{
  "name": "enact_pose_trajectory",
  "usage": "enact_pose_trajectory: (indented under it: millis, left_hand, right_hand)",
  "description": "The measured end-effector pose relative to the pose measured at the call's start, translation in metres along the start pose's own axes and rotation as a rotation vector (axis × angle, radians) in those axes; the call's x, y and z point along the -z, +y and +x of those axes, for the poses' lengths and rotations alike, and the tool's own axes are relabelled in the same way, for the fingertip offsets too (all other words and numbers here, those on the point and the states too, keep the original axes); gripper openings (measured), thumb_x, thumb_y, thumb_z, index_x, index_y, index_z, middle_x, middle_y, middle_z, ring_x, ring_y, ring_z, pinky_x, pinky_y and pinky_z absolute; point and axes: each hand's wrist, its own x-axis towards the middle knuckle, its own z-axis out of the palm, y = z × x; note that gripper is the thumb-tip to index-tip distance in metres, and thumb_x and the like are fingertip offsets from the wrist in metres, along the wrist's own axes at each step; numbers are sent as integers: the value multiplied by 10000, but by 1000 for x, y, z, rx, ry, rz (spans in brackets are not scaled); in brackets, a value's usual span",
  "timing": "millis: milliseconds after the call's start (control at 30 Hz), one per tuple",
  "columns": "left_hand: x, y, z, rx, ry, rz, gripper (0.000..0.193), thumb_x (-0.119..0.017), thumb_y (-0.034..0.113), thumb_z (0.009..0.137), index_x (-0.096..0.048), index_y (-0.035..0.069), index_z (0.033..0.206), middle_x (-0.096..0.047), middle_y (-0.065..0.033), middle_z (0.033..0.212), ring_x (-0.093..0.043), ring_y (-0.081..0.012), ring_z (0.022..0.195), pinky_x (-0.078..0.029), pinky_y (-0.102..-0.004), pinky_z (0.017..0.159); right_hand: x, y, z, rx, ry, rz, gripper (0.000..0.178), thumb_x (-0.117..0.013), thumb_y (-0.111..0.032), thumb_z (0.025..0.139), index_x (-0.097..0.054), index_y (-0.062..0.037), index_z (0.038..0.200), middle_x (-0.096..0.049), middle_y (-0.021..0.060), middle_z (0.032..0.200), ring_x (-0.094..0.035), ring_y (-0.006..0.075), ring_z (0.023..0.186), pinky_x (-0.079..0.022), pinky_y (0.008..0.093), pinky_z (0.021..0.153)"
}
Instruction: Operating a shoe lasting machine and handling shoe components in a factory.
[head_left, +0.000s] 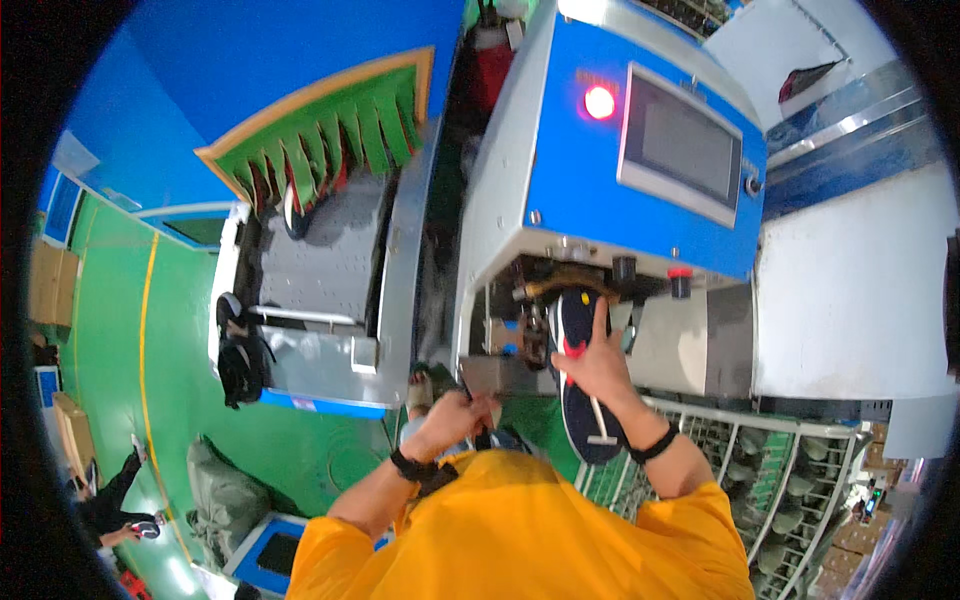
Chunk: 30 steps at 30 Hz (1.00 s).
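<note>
A dark shoe (577, 402) is held just right of centre, its far end set at the opening of the blue-and-white machine (570, 160). The right hand (602, 367) has its grip clamped on the shoe, a forefinger laid lengthwise; whether anything is held by the curled left hand (457, 420) cannot be told. The shoe is probably best kept straight and steady — with fingertips held clear of the opening.

An orange-yellow top (560, 535) with short, loose sleeves, a black left wristband (411, 467) and a black right wristband (656, 444).
</note>
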Motion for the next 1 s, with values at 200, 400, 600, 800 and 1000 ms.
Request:
enact_pose_trajectory:
  millis: [200, 400, 600, 800, 1000]
  left_hand:
    - [19, -27, 9, -86, 40, -404, 409, -575, 368, 1036, -676, 4, 1189, -663, -28, 848, -582, -99, 748, -491, -281, 684]
    - [24, -15, 6, -23, 56, -282, 362, -558, 333, 1046, -671, 13, 1170, -667, -30, 852, -600, -108, 731, -508, -271, 681]
    - [13, 0, 15, -74, 53, -149, 356, -563, 307, 1043, -637, -10, 1187, -665, -50, 843, -591, -113, 709, -495, -267, 659]
    - [10, 5, 15, -60, -45, -176, 372, -569, 318, 1027, -630, -8, 1198, -678, -90, 877, -603, -143, 691, -501, -278, 623]
    - [-23, 44, 0, 221, -348, -153, 600, -460, 543, 1037, -566, 34, 1335, -705, -117, 1024, -651, -185, 803, -541, -295, 734]
  right_hand:
    - [3, -17, 22, -25, 37, -46, 1199, -752, -483, 802, 22, 0, 1579, -328, 469, 1374, -564, 579, 1114, -520, 516, 936]
    - [-18, 4, 22, 132, 260, -228, 1145, -668, -571, 869, -5, 34, 1580, -397, 430, 1257, -617, 407, 748, -541, 416, 647]
    - [-10, 5, 1, 132, 298, -116, 1101, -684, -512, 875, -41, 40, 1578, -435, 376, 1162, -610, 387, 695, -541, 396, 592]
    - [-27, 30, -65, 320, 508, 77, 1069, -782, -408, 770, -184, 18, 1548, -437, 348, 1158, -591, 504, 867, -547, 530, 710]
    - [-77, 62, -141, 361, 542, 6, 1088, -773, -443, 813, -134, -13, 1583, -440, 416, 1305, -572, 526, 1114, -512, 515, 927]
